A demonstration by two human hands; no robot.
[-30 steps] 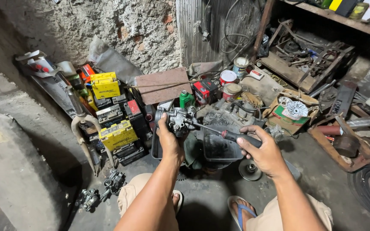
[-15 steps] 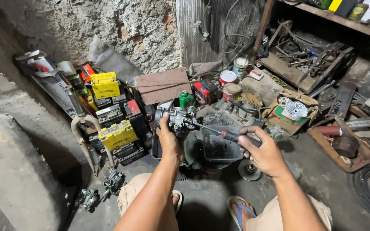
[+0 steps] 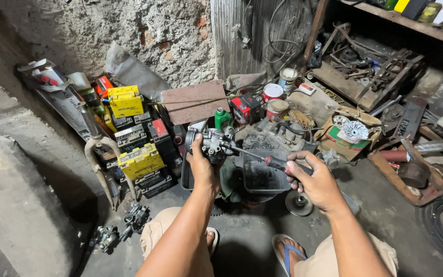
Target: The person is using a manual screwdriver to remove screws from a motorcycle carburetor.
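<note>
My left hand (image 3: 201,165) grips a grey metal carburetor (image 3: 214,142), holding it up above a dark plastic tub (image 3: 262,177). My right hand (image 3: 318,180) is closed around the red-and-black handle of a screwdriver (image 3: 262,158). The screwdriver's thin shaft runs up and left, and its tip meets the carburetor's right side. Both forearms reach forward over my knees and sandalled feet.
Yellow and black batteries (image 3: 140,161) are stacked at the left by a rough wall. Red cans (image 3: 272,93), a green bottle (image 3: 223,119) and an engine block (image 3: 270,136) sit behind the tub. Small metal parts (image 3: 136,218) lie on the floor at left; a scrap-filled shelf (image 3: 365,66) stands at right.
</note>
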